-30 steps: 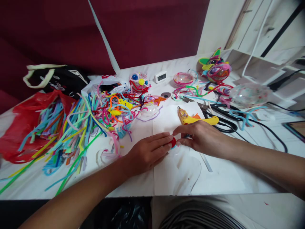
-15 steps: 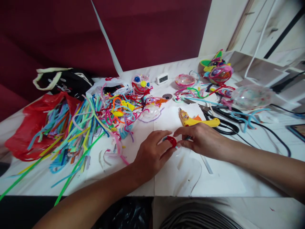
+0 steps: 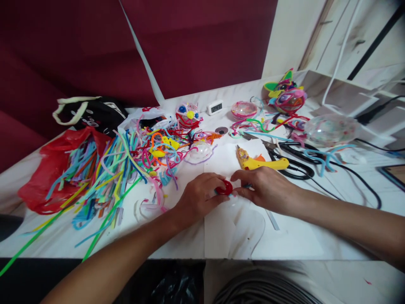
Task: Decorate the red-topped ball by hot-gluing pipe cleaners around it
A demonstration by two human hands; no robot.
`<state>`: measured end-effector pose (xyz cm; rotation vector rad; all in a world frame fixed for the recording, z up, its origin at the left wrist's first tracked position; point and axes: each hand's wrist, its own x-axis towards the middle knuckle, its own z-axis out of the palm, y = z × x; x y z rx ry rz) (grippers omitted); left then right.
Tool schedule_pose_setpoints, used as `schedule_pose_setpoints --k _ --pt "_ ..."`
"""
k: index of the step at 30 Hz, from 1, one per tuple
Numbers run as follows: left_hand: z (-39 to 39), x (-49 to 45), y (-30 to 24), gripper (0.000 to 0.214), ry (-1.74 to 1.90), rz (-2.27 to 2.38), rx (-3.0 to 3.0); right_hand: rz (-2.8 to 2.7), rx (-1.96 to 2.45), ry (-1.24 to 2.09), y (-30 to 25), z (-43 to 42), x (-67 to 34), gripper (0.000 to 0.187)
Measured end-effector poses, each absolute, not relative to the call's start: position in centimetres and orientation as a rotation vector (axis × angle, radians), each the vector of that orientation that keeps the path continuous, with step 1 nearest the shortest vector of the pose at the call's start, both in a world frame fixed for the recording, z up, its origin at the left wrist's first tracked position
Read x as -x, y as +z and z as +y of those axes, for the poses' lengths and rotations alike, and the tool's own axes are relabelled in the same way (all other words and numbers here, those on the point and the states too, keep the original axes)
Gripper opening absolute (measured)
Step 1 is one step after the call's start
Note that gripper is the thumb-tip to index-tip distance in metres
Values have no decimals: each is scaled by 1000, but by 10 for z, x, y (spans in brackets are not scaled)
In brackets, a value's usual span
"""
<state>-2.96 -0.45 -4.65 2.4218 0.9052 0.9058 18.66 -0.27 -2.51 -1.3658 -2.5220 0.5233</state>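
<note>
Over the white paper, my left hand [image 3: 198, 198] curls its fingers and thumb around a small, round red piece [image 3: 225, 188]. Its material is too blurred to tell; it may be a coil of pipe cleaner. My right hand [image 3: 264, 185] reaches in from the right, thumb and forefinger bent in a pinch at the red piece's right edge. A bluish bit shows under the right fingers, too small to name. Just beyond the right hand lies a yellow hot glue gun [image 3: 265, 163], its nozzle pointing away to the left.
Loose pipe cleaners [image 3: 114, 169] spill from a red plastic bag [image 3: 41, 181] at left. Scissors [image 3: 284, 152] and a black cable lie at right. Behind are a decorated ball [image 3: 187, 115], a digital clock [image 3: 215, 107], a clear bowl [image 3: 244, 110] and a clear dome [image 3: 330, 130].
The red piece has turned slightly in my left fingers and shows more of its round face. My left hand has shifted a little left; the right hand stays nearly in place.
</note>
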Motion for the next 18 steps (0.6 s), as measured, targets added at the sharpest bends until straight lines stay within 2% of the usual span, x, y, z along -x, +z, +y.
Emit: schedule_pose_setpoints --k 6,8,13,18 --pt "24 36 -29 49 608 841 -2411 -2406 1494 523 -30 -7 -177 23" --pt "23 33 -24 45 501 827 -2493 -2374 1506 551 -31 -8 -176 23" --pt "4 26 -31 28 609 883 -2568 -2336 1441 623 -31 -8 -175 24" --pt "-4 26 -49 30 773 916 -2558 -2290 1407 672 -32 -7 -178 21"
